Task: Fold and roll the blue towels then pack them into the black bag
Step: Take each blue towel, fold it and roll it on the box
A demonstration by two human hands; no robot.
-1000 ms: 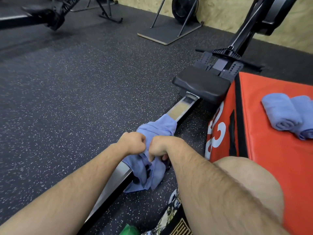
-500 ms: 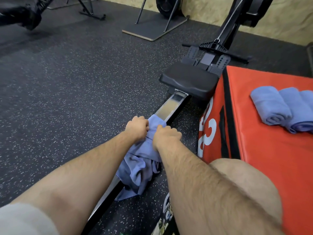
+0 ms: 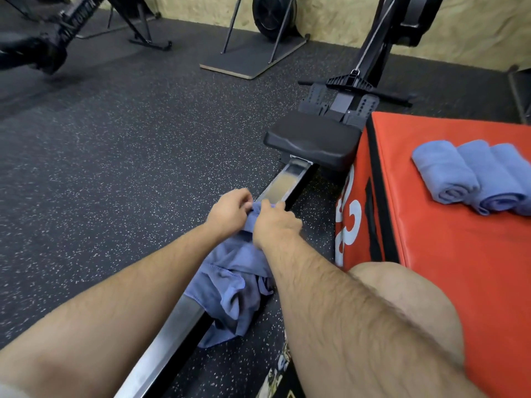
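The left hand and right hand pinch the far edge of one crumpled blue towel, which is draped over the rowing machine's rail. To the right, three rolled towels lie side by side, touching, on one red box.

Your right hand covers the far edge of the loose towel; its fingertips tucked out of sight. Far right of that hand, third rolled towel cut by frame edge.
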